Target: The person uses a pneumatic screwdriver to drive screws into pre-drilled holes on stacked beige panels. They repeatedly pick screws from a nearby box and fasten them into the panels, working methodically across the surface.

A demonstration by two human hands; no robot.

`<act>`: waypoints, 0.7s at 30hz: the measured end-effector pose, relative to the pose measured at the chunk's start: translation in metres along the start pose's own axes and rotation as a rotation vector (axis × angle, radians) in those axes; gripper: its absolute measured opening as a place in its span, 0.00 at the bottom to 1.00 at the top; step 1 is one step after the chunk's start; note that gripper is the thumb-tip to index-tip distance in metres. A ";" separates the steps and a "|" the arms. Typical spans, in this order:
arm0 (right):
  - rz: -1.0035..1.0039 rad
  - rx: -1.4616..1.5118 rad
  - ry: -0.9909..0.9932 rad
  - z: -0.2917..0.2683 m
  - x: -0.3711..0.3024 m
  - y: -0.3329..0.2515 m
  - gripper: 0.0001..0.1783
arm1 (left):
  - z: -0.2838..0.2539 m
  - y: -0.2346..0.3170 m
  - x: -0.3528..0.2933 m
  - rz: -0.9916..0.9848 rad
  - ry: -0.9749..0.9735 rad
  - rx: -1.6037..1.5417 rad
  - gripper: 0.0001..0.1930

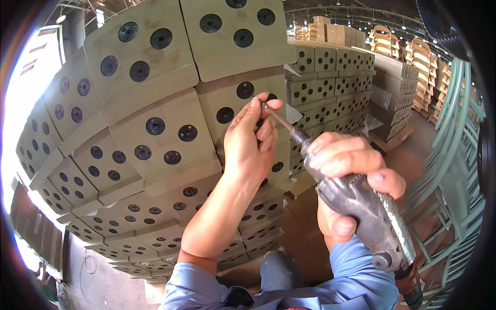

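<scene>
My right hand (346, 157) is wrapped around a worn, dark power screwdriver (361, 206), with silvery wrap along one side. Its long driver bit (279, 119) points up and left toward my left fingertips. My left hand (250, 142) is closed, thumb and fingers pinched by the tip of the bit. Whatever small piece sits between those fingers is too small to name. Just beyond the fingers stands a tall stack of beige padded panels (175, 111). Round black discs with small holes, like this disc (245, 90), are set in their faces; my left hand partly covers some.
Another stack of disc-fitted panels (320, 82) stands behind on the right. Green metal tube frames (449, 155) crowd the right side. Farther back are cardboard boxes (338, 34) and stacked tan curved shells (419, 64). A pale cable (89, 262) lies on the floor at lower left.
</scene>
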State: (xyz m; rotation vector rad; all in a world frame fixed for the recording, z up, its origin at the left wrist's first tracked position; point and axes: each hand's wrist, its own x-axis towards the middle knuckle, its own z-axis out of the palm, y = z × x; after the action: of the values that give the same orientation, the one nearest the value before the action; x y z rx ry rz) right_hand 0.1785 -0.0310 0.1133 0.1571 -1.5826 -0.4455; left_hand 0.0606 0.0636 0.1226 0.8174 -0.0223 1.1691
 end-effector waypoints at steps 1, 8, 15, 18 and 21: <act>0.014 -0.006 -0.006 0.000 0.004 0.002 0.36 | 0.004 0.000 0.003 0.012 -0.015 0.006 0.13; 0.075 -0.053 0.010 0.009 0.006 0.025 0.36 | 0.007 0.001 0.017 0.035 0.028 0.015 0.14; 0.113 -0.068 0.035 0.016 0.002 0.032 0.35 | 0.001 0.003 0.019 0.037 0.061 0.016 0.13; 0.074 -0.055 0.001 0.017 0.005 0.036 0.35 | 0.001 0.003 0.018 0.036 0.069 0.014 0.13; 0.076 -0.081 -0.017 0.017 0.011 0.037 0.33 | -0.004 0.000 0.015 0.036 0.050 0.022 0.13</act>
State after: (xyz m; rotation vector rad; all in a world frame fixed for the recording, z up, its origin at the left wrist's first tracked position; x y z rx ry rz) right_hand 0.1669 0.0023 0.1372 0.0318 -1.5787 -0.4520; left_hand 0.0652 0.0776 0.1261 0.8096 0.0163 1.2252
